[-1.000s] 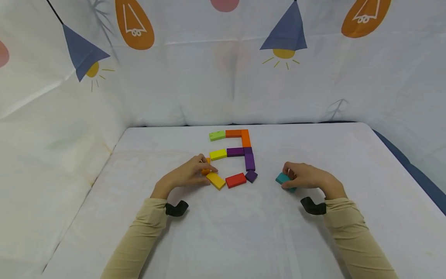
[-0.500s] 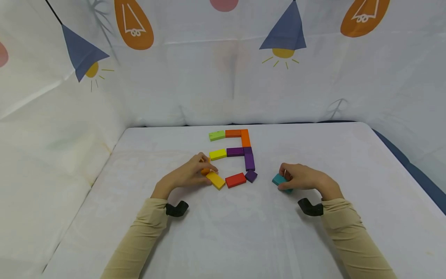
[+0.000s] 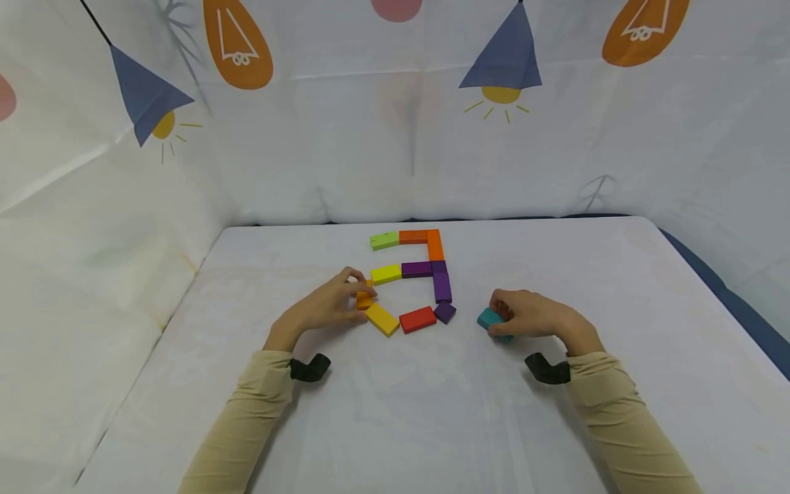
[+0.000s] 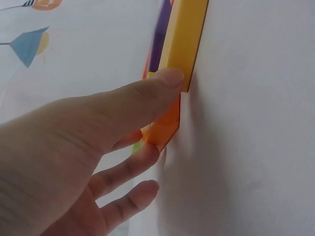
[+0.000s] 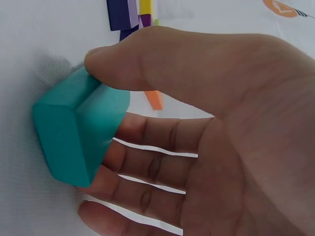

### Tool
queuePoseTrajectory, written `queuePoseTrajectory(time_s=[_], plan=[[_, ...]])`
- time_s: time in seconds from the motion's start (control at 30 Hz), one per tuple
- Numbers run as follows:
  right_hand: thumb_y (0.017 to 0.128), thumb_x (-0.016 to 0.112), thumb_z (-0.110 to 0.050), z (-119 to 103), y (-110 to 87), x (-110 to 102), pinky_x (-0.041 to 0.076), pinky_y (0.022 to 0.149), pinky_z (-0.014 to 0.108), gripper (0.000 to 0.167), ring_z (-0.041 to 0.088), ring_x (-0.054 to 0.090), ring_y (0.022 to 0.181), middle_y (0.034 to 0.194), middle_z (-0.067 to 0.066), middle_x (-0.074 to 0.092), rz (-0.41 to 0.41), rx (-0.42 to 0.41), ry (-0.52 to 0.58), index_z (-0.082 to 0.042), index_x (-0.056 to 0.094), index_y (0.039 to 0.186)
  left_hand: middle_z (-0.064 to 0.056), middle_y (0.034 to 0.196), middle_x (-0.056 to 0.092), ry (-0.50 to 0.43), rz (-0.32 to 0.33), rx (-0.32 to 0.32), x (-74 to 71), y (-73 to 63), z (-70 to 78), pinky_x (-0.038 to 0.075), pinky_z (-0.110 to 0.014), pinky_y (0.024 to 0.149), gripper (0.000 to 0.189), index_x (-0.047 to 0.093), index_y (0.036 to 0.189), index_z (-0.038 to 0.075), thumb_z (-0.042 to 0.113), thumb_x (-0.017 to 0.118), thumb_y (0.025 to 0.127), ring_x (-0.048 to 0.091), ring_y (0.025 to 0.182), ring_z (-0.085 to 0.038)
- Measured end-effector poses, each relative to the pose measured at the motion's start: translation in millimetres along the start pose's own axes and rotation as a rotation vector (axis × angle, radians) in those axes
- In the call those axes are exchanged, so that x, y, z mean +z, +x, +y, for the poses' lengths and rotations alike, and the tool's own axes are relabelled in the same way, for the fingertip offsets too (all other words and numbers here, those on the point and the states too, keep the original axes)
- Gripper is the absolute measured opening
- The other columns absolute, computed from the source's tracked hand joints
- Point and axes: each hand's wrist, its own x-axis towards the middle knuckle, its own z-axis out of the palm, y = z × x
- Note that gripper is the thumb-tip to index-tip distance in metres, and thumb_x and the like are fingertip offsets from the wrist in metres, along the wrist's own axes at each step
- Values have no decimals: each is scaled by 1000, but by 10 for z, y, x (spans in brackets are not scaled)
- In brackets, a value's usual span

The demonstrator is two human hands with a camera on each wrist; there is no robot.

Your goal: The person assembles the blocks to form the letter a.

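Observation:
My left hand (image 3: 330,298) is at the left end of the row of blocks, holding an orange block (image 3: 364,300) between thumb and fingers. Its thumb tip overlaps the end of a yellow-orange block (image 4: 184,39) in the left wrist view. My right hand (image 3: 532,314) pinches a teal block (image 5: 81,128), thumb on one side and fingers on the other, low over the white table. To the left of the teal block are a small dark purple block (image 3: 445,313) and a red block (image 3: 417,320).
Beyond the hands, purple blocks (image 3: 441,283), a bright yellow block (image 3: 387,273), orange-red blocks (image 3: 435,245) and a lime green block (image 3: 385,239) lie joined on the white table (image 3: 407,412). A printed white curtain (image 3: 345,151) hangs behind.
My right hand has slid left with the teal block, closer to the small purple block. The left hand has drawn back slightly to the left, its fingertips off the yellow-orange block's top.

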Motion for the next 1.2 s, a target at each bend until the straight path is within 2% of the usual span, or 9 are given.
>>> queuePoseTrajectory(time_s=[0.33, 0.57, 1.2], plan=[[85, 66, -28, -20, 37, 41, 41, 64, 26, 29, 14, 49, 77, 87, 2, 57, 28, 15, -15, -9, 54, 103, -8, 129, 42, 1, 11, -10, 32, 29, 13, 46, -41, 100, 38, 63, 118, 16, 26, 73, 82, 53, 109, -23], [85, 67, -30, -12, 71, 82, 42, 67, 26, 30, 15, 50, 79, 87, 2, 57, 37, 30, -33, -11, 54, 104, -8, 130, 42, -7, 8, -20, 34, 26, 21, 46, -42, 100, 38, 63, 118, 16, 25, 74, 82, 53, 109, -24], [84, 68, -31, -112, 166, 184, 43, 65, 26, 33, 14, 50, 76, 84, 1, 57, 55, 2, -42, -9, 55, 105, -7, 131, 40, -15, -2, -32, 23, 6, 22, 46, -42, 100, 45, 59, 125, 17, 25, 73, 83, 53, 109, -22]])
